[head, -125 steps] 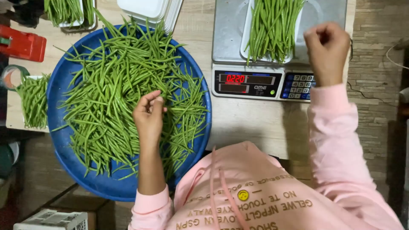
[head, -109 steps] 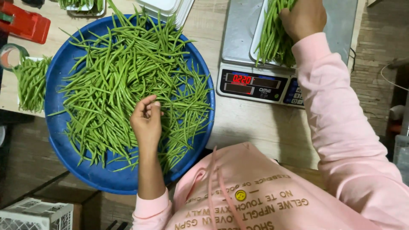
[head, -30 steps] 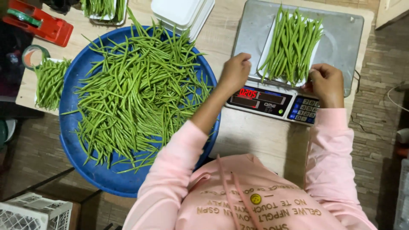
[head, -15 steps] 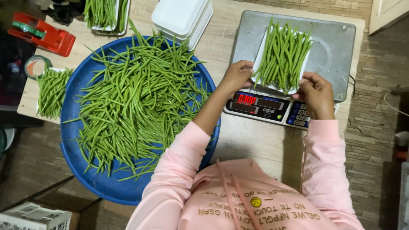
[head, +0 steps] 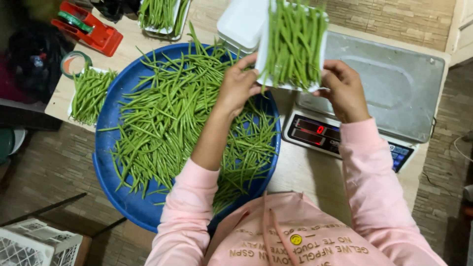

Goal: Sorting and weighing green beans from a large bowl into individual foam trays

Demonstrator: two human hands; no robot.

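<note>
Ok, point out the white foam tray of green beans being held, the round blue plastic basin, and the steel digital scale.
White foam tray of green beans [head: 294, 44], head view, on the beans.
Round blue plastic basin [head: 106, 162], head view, bare left rim.
Steel digital scale [head: 389, 88], head view, bare platform.

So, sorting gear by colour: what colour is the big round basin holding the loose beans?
Blue basin, clearest in the head view.

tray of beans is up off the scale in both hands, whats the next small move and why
Probably carry the white tray of green beans leftward and set it on the table by the other filled trays. The left hand and right hand hold it by its near edge, above the blue basin, and the scale's platform is bare.
</note>
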